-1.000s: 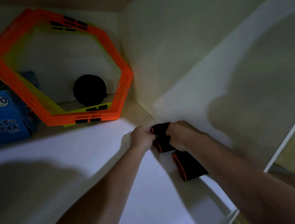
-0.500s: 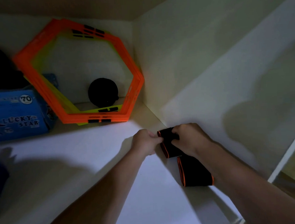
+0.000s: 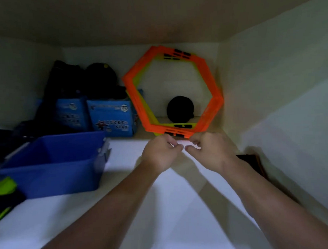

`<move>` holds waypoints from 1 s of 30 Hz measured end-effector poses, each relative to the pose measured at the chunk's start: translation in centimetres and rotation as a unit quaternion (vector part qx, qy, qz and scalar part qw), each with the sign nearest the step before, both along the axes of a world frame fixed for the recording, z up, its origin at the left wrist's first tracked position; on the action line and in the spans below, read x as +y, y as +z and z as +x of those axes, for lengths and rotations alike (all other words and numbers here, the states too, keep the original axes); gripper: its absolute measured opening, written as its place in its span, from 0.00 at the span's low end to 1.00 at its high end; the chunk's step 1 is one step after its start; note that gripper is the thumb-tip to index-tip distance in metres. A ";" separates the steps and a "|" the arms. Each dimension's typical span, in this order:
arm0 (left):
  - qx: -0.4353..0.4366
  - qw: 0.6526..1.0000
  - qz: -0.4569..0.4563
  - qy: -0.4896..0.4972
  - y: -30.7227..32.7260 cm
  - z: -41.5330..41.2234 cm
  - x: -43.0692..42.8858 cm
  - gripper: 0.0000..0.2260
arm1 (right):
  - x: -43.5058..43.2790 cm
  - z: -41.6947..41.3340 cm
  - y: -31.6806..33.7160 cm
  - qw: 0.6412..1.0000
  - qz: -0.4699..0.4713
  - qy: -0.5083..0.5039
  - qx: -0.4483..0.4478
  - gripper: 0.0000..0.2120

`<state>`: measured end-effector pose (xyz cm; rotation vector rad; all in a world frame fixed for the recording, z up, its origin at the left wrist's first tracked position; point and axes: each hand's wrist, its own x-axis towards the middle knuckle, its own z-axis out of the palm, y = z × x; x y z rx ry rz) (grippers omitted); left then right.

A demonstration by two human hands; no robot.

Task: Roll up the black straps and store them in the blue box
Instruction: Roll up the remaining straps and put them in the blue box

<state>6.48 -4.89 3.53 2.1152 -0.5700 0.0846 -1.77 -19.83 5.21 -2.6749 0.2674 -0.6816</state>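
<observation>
Black strap (image 3: 250,161) just beside right hand (image 3: 210,150), unheld.

Open white shelf (image 3: 163,209) across the middle and foreground. Blocked on the left by the blue box (image 3: 54,165), at the back by orange hexagonal frames (image 3: 174,93) leaning on the rear wall, and closed on the right by the side wall (image 3: 281,109), black strap (image 3: 249,161) at its foot.

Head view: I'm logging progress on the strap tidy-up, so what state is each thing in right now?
blue box: open, no strap visible inside.
black strap: lying by the right wall, partly hidden by the arm.
left hand: fingers curled, nothing visibly held.
right hand: fingers curled, nothing visibly held.
orange hexagon frames: upright, leaning on the back wall.
</observation>
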 end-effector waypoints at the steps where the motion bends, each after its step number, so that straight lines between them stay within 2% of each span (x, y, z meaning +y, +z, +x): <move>1: -0.015 1.000 -0.006 0.012 0.6 0.0 1.8 0.08 | 1.5 0.6 0.1 1.000 0.005 0.014 -0.007 0.16; 6: -0.103 0.994 -0.013 0.036 3.2 1.7 11.4 0.08 | 8.8 3.7 0.5 0.996 0.028 0.081 -0.013 0.19; 13: -0.204 0.968 0.077 0.123 2.0 6.2 25.9 0.14 | 19.0 8.0 -0.1 0.988 0.083 0.130 -0.026 0.27; 15: -0.229 0.955 0.101 0.156 1.3 7.3 29.4 0.19 | 21.3 9.1 -0.6 0.983 0.115 0.138 -0.025 0.31; 18: -0.212 0.943 0.136 0.217 0.1 9.0 33.8 0.27 | 23.9 10.8 -1.7 0.974 0.185 0.130 -0.022 0.38; 21: -0.201 0.928 0.152 0.275 -1.9 10.7 37.0 0.34 | 26.0 12.4 -3.1 0.961 0.252 0.109 -0.027 0.39; 25: -0.117 0.955 0.128 0.242 -3.4 11.3 38.5 0.28 | 26.7 13.0 -4.1 0.949 0.302 0.080 -0.042 0.35; 26: -0.124 0.958 0.118 0.232 -3.6 11.2 38.6 0.26 | 26.9 13.0 -4.1 0.948 0.304 0.078 -0.045 0.34; 30: -0.248 0.944 0.129 0.178 -4.1 10.7 37.2 0.21 | 26.7 12.8 -4.0 0.951 0.295 0.075 -0.052 0.33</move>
